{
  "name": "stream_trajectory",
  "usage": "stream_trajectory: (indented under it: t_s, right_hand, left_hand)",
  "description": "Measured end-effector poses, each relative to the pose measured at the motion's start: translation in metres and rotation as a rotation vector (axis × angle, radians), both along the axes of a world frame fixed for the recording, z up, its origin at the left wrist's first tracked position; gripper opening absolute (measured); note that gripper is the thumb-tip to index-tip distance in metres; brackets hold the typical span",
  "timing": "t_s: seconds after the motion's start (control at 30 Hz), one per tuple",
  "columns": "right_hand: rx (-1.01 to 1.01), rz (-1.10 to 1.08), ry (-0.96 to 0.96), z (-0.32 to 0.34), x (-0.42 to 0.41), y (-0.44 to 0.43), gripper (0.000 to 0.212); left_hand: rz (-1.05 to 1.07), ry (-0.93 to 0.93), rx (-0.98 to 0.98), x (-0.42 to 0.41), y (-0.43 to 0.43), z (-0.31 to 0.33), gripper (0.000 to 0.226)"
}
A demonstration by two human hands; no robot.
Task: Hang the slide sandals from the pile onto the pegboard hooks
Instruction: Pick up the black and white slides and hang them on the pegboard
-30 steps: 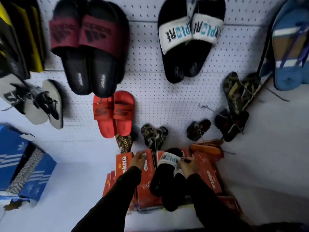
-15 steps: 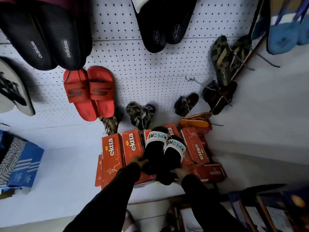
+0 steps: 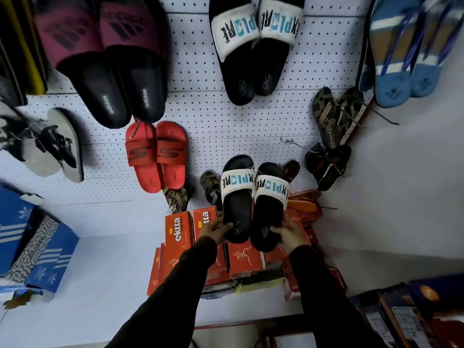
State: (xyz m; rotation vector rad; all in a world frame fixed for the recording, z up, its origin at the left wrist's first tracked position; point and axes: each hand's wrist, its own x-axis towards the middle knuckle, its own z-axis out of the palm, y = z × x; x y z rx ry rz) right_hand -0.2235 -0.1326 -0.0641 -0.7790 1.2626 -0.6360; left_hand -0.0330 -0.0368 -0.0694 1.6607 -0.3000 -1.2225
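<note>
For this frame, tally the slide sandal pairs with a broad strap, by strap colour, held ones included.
White-strap EXPLORE pairs: 2, one hung on the pegboard at, one held in the hands at
Maroon-strap adidas pairs: 1
Red pairs: 1
Total: 4 pairs

held slides (image 3: 253, 207): black, white strap, teal-black letters
small slides (image 3: 157, 156): red, black logo
boxes (image 3: 179, 231): orange, white text
pegboard (image 3: 226, 121): white, dotted
flip-flops (image 3: 404, 46): blue, striped
sleeves (image 3: 175, 285): black
</note>
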Motion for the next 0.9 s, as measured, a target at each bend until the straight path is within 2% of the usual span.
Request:
stream_trajectory:
  t_s: [0.17, 0.3, 0.53, 0.73, 0.9]
  right_hand:
    - [-0.244, -0.026, -0.035, 0.053, 0.006, -0.017, 0.060]
    - [-0.330, -0.036, -0.123, 0.101, 0.009, -0.029, 0.069]
    - [-0.520, 0.003, -0.202, 0.197, 0.008, -0.046, 0.064]
    - [-0.680, 0.050, -0.269, 0.269, 0.014, -0.069, 0.060]
    - [-0.719, 0.037, -0.277, 0.311, 0.028, -0.106, 0.060]
  left_hand:
    - [0.029, -0.070, -0.194, 0.001, -0.015, 0.048, 0.045]
    - [0.080, -0.174, -0.342, 0.002, -0.029, 0.093, 0.044]
    - [0.141, -0.230, -0.564, 0.006, -0.052, 0.173, 0.043]
    - [0.135, -0.312, -0.711, 0.015, -0.078, 0.247, 0.042]
    - [0.169, -0.344, -0.767, 0.026, -0.098, 0.291, 0.041]
